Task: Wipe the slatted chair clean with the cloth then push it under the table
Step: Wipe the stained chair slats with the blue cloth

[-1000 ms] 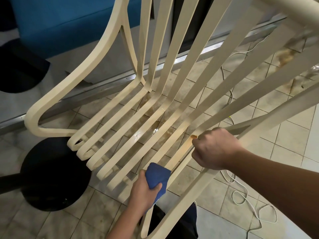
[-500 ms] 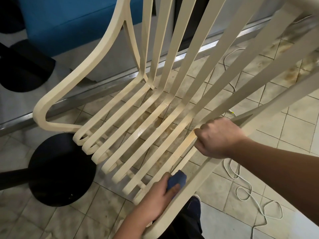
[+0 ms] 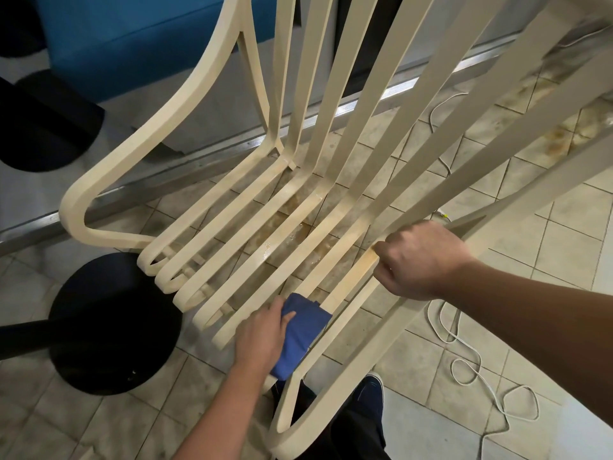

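Since half a second ago, the left hand [image 3: 262, 336] has slid left and farther away along the seat, and far more of the blue cloth [image 3: 303, 333] now shows. This hand presses the folded cloth flat against the near ends of the seat slats, with its fingers lying over the cloth and the thumb on top. The right hand [image 3: 424, 260] has kept its place, fingers curled tight around a slat at the right side of the seat. The cream slatted chair [image 3: 156, 127] fills most of the view and stands tilted over a beige tiled floor [image 3: 547, 247] marked with brown stains. A white cable [image 3: 464, 355] lies in loops on the tiles at the right. A black round pedestal base [image 3: 109, 327] sits on the floor at the left, just beside the chair. A metal floor rail [image 3: 26, 232] runs behind the chair, and a blue upholstered seat [image 3: 132, 38] stands at the far left. A dark shoe [image 3: 373, 393] shows under the chair's near edge.
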`<action>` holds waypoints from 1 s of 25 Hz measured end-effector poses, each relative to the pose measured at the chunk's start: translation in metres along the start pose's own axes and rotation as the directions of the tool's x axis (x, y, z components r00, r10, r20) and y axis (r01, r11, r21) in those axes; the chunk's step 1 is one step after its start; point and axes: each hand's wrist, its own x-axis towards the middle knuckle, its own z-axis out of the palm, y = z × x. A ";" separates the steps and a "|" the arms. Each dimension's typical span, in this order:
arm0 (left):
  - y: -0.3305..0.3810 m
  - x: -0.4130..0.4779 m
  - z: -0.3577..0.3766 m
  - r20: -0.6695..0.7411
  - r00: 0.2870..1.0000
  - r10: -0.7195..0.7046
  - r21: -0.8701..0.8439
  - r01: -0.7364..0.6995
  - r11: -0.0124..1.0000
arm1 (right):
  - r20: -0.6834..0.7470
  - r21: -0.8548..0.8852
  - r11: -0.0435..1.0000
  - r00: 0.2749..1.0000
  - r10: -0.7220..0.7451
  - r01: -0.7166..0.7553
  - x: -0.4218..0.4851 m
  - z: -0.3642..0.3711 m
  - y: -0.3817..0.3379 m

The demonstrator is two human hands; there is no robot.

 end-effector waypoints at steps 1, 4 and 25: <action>-0.005 0.003 0.003 -0.005 1.000 0.015 0.003 -0.015 1.000 | -0.002 -0.003 1.000 1.000 0.001 -0.001 0.000 0.000 0.000; -0.025 0.010 0.013 -0.128 0.983 0.134 0.065 -0.127 0.990 | 0.007 0.004 1.000 1.000 0.003 -0.003 0.000 -0.001 -0.001; 0.015 -0.036 0.054 0.130 0.991 0.029 -0.304 0.012 0.953 | 0.021 -0.007 1.000 1.000 -0.021 0.021 -0.001 0.003 0.000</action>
